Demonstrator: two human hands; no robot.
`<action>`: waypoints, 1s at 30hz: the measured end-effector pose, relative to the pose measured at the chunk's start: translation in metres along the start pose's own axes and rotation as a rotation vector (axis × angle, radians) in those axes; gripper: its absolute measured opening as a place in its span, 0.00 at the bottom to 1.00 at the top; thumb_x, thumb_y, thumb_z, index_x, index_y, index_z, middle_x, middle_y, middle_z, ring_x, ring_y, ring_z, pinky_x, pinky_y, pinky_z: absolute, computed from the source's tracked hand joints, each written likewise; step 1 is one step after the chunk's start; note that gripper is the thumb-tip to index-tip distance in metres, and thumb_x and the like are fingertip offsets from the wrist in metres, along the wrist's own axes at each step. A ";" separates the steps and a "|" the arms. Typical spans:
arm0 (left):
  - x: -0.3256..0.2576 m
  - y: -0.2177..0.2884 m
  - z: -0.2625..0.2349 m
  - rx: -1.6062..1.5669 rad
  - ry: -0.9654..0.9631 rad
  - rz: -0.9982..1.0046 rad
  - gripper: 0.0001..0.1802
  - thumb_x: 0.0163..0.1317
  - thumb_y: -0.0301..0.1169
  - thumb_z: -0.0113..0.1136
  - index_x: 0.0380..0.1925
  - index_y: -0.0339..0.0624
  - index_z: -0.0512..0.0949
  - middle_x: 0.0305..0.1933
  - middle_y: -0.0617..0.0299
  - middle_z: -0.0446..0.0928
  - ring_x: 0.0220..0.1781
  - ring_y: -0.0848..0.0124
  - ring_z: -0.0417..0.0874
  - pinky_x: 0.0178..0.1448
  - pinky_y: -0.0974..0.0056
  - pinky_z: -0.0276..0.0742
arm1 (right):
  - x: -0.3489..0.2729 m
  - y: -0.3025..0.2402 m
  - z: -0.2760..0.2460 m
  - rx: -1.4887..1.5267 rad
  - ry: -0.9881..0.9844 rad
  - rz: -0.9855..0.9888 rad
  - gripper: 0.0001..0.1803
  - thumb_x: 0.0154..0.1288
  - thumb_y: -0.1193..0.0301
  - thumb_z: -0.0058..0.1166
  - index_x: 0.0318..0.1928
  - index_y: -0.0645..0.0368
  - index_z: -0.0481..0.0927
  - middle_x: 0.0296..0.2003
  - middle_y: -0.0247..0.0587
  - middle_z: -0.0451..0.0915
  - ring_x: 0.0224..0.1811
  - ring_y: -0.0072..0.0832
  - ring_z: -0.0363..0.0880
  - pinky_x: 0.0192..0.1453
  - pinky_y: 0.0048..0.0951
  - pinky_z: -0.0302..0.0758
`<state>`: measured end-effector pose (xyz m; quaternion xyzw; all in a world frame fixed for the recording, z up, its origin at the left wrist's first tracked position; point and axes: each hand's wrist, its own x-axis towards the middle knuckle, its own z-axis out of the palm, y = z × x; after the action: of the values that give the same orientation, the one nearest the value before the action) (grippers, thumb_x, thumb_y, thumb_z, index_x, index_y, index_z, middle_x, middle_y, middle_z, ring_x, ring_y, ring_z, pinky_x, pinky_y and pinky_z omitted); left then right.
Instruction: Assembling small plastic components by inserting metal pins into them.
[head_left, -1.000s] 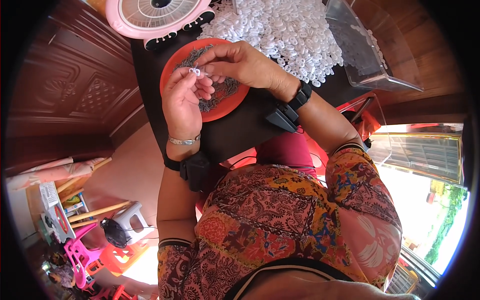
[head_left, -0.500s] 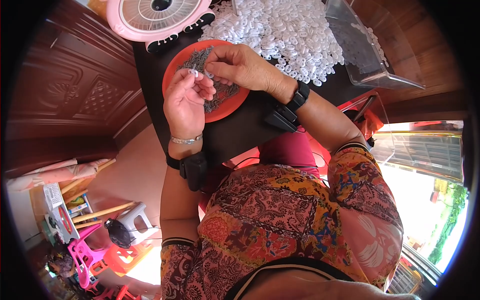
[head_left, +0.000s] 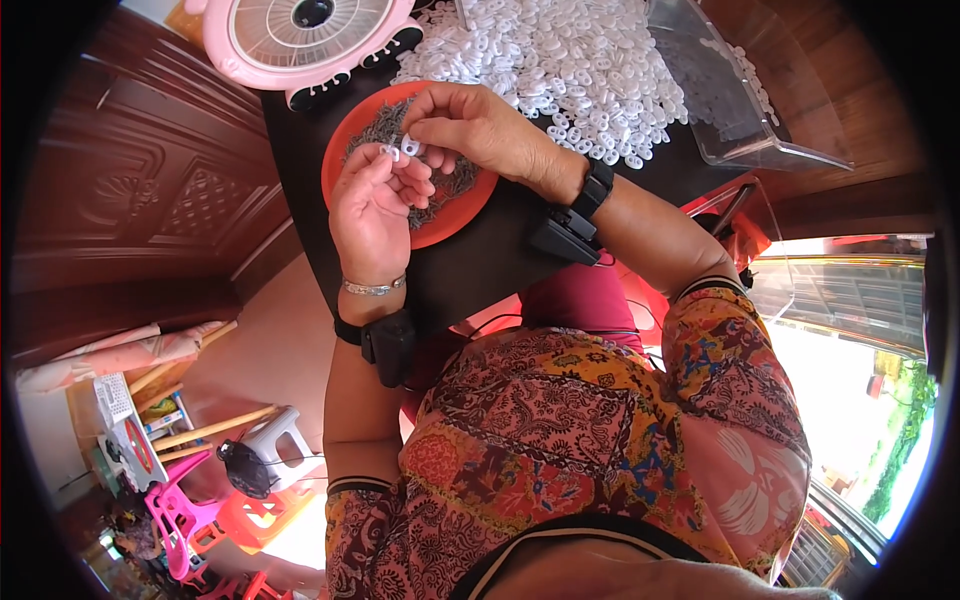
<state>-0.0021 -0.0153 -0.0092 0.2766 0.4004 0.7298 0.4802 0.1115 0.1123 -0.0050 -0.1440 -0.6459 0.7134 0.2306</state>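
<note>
Both my hands are raised over a round orange-red dish (head_left: 340,178) filled with small grey screws (head_left: 457,182). My left hand (head_left: 372,225), palm up, pinches a small white plastic piece (head_left: 390,153) between thumb and forefinger. Its other fingers are loosely curled. From the right, my right hand (head_left: 490,135) reaches over and grips a white oval piece with holes (head_left: 410,146) at its fingertips. The two pieces are almost touching. Whether a screw is held with either of them is too small to tell.
A large heap of white oval pieces (head_left: 580,70) covers the back of the dark table (head_left: 460,280). Beside it, a clear plastic bin (head_left: 720,110) lies at the right. A pink fan (head_left: 312,40) stands at the back left. Stools (head_left: 275,450) are on the floor at lower left.
The white oval piece in my right hand now shows its face and holes, where before the fingers mostly hid it. Both hands have otherwise barely moved over the dish.
</note>
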 end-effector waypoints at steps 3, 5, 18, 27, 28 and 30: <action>0.000 0.000 -0.002 -0.013 -0.009 0.012 0.09 0.64 0.31 0.46 0.33 0.37 0.72 0.30 0.55 0.78 0.29 0.69 0.77 0.33 0.68 0.70 | 0.000 -0.001 0.001 -0.032 -0.061 -0.048 0.06 0.63 0.72 0.54 0.38 0.62 0.78 0.30 0.31 0.78 0.29 0.15 0.75 0.31 0.17 0.73; 0.000 0.001 -0.003 -0.010 0.040 0.050 0.09 0.64 0.30 0.47 0.34 0.36 0.73 0.30 0.56 0.78 0.29 0.70 0.77 0.33 0.69 0.69 | -0.001 -0.002 -0.001 -0.073 -0.073 -0.038 0.06 0.63 0.72 0.54 0.38 0.62 0.78 0.30 0.31 0.78 0.29 0.15 0.76 0.32 0.17 0.73; -0.003 -0.003 0.007 0.113 0.173 0.002 0.08 0.60 0.29 0.53 0.34 0.36 0.77 0.28 0.60 0.78 0.25 0.76 0.75 0.29 0.73 0.66 | -0.003 -0.009 -0.001 -0.038 0.054 -0.034 0.08 0.63 0.72 0.55 0.42 0.61 0.77 0.32 0.33 0.81 0.32 0.16 0.80 0.32 0.15 0.72; -0.002 -0.005 0.006 0.154 0.190 0.022 0.06 0.59 0.28 0.54 0.32 0.36 0.77 0.27 0.61 0.78 0.25 0.77 0.74 0.28 0.74 0.66 | -0.003 -0.008 -0.001 -0.048 0.067 -0.045 0.08 0.64 0.73 0.54 0.42 0.62 0.77 0.33 0.34 0.81 0.33 0.17 0.80 0.34 0.15 0.72; -0.002 -0.005 0.006 0.168 0.194 0.026 0.06 0.59 0.28 0.54 0.31 0.36 0.77 0.26 0.62 0.78 0.24 0.77 0.74 0.28 0.74 0.66 | -0.003 -0.008 -0.001 -0.049 0.057 -0.053 0.08 0.64 0.73 0.54 0.42 0.63 0.77 0.33 0.34 0.81 0.33 0.17 0.80 0.35 0.16 0.73; -0.001 -0.005 0.006 0.182 0.199 0.029 0.06 0.59 0.28 0.54 0.31 0.36 0.77 0.26 0.62 0.78 0.24 0.77 0.74 0.28 0.74 0.66 | -0.004 -0.008 0.000 -0.026 0.052 -0.062 0.08 0.64 0.74 0.55 0.42 0.63 0.77 0.33 0.35 0.81 0.33 0.18 0.80 0.36 0.16 0.73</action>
<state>0.0058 -0.0135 -0.0103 0.2510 0.5065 0.7212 0.4004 0.1161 0.1110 0.0025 -0.1453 -0.6531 0.6933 0.2676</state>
